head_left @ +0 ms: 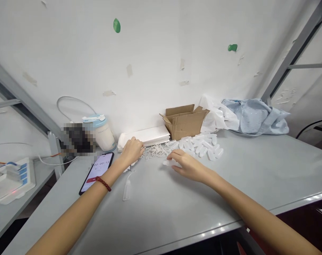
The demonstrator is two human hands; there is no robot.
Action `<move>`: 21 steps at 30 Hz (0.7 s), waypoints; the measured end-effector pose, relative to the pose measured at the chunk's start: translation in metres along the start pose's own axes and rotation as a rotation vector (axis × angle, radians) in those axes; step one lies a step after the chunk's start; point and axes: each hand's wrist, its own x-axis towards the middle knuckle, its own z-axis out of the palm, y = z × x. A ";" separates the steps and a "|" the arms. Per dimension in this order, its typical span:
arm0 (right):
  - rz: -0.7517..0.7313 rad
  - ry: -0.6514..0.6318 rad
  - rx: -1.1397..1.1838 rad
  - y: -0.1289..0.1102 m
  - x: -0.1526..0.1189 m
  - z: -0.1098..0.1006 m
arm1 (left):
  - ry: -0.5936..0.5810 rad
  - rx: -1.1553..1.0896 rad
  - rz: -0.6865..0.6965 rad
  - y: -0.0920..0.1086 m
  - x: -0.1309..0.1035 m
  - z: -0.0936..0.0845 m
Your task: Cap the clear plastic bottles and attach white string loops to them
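A black phone [96, 172] is lying on the grey worktop [177, 209], and its screen is showing the numbers 00:00:13. That is the only writing I can read.

The left hand [131, 150], with a red bead band at the wrist, is curled up by a little heap of small white plastic picks [157, 150]. I cannot tell if it is pinching one. The right hand [186, 164] is resting its bent fingers on a small clear plastic case [169, 163], lying just in front of the picks.

More clear plastic cases [203, 145] are piling up behind it, next to an open brown cardboard box [184, 121]. One clear case [127, 187] is lying alone near the phone.

A dark thing [77, 139] beside a white jar with a blue lid [101, 131] is blurred out. A flat stack of white sheets [147, 136] is sitting by the wall.
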 end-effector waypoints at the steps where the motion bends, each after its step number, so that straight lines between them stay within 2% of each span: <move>1: -0.017 0.019 0.004 -0.001 0.000 0.003 | -0.003 -0.006 -0.016 0.000 0.000 0.001; 4: -0.057 0.055 0.012 -0.002 -0.001 0.009 | 0.017 -0.008 -0.038 0.002 0.000 0.006; 10: -0.082 0.071 0.002 -0.004 -0.002 0.014 | 0.054 0.023 0.042 0.006 0.003 0.012; 14: -0.069 0.071 0.010 -0.003 -0.001 0.014 | 0.116 -0.033 -0.022 0.003 0.004 0.008; 18: -0.047 0.068 0.089 -0.004 0.000 0.012 | 0.285 -0.344 -0.215 0.004 -0.004 -0.007; 20: -0.038 0.086 0.118 -0.006 0.000 0.011 | 0.293 -0.625 -0.318 0.011 -0.016 -0.017; 21: -0.032 0.100 0.128 -0.006 0.000 0.011 | 0.254 -0.803 -0.359 0.016 -0.024 -0.021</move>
